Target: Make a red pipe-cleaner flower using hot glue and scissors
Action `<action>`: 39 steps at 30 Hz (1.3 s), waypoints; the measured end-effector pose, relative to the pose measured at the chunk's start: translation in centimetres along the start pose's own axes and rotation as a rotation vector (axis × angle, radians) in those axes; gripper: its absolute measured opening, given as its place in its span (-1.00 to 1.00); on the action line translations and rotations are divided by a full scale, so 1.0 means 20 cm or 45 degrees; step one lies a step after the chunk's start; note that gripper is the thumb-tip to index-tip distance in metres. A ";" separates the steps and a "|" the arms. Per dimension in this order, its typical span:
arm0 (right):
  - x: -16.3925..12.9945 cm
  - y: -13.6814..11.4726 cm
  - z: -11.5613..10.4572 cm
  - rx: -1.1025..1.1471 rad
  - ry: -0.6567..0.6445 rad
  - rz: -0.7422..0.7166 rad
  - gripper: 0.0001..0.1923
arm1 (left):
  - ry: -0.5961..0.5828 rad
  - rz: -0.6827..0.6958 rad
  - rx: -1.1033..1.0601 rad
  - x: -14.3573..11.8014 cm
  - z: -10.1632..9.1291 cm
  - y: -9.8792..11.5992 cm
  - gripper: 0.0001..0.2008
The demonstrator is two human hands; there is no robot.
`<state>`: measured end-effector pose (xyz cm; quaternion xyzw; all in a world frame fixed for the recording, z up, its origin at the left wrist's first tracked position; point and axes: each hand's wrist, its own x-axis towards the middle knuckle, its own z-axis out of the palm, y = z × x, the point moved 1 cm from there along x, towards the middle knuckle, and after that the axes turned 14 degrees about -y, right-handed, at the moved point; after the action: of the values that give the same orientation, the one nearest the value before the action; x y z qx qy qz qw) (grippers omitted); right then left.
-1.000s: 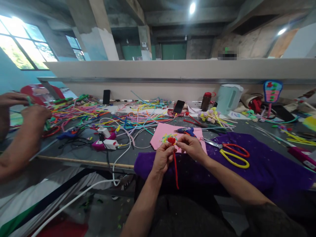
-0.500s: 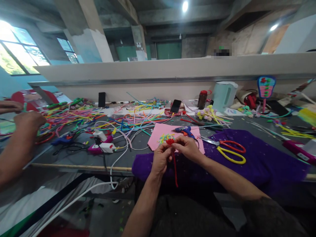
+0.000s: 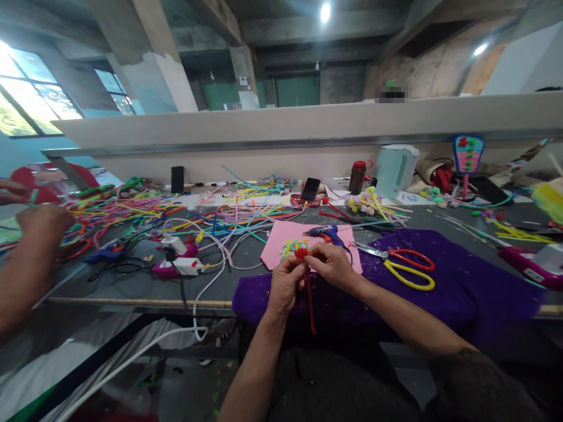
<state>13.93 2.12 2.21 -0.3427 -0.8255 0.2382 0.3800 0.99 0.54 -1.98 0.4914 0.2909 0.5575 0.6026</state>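
My left hand [image 3: 285, 284] and right hand [image 3: 333, 266] are together in front of me, both pinched on a red pipe cleaner [image 3: 309, 299]. Its curled top sits between my fingertips and its straight stem hangs down below my left hand, over the near edge of the table [image 3: 132, 287]. My left hand grips the stem just under the curl; my right hand's fingers close on the curl from the other side.

Under my hands lies a purple cloth [image 3: 461, 293], spreading well off to my right. Just beyond my fingertips is a pink sheet [image 3: 277, 249] with a small yellow and green bit on it, and a blue glue gun [image 3: 329, 233] lies on the sheet's far edge, just past my right hand. To the right of my right hand, on the cloth, lie scissors [image 3: 407, 268] with red and yellow handles, blades pointing toward my hands.

To the left of my left hand a white cable [image 3: 206, 287] loops over the table edge, near a white plug [image 3: 187, 265]. Farther out, a loose heap of coloured pipe cleaners [image 3: 185, 211] covers the table. Beyond my hands a phone [image 3: 310, 189] leans up, with a dark bottle [image 3: 357, 176] and a pale kettle [image 3: 394, 169] to its right.

Far to my left, another person's hand [image 3: 41, 220] is over the pipe cleaners.
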 end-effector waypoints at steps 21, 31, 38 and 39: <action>-0.01 0.00 0.00 0.179 -0.070 0.094 -0.88 | 0.048 0.004 -0.107 0.01 0.00 0.02 -0.73; 0.01 0.02 0.02 0.281 -0.112 0.150 -0.86 | 0.025 -0.078 -0.104 0.00 0.00 0.02 -0.70; 0.01 0.03 0.03 0.339 -0.121 0.155 -0.82 | 0.016 -0.050 -0.077 0.00 -0.01 0.01 -0.72; 0.01 0.03 0.03 0.356 -0.123 0.161 -0.82 | 0.016 -0.042 -0.069 0.00 -0.01 0.01 -0.73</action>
<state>13.58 2.56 1.63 -0.3258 -0.7784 0.3906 0.3680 0.77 0.51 -1.90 0.4664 0.2874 0.5584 0.6230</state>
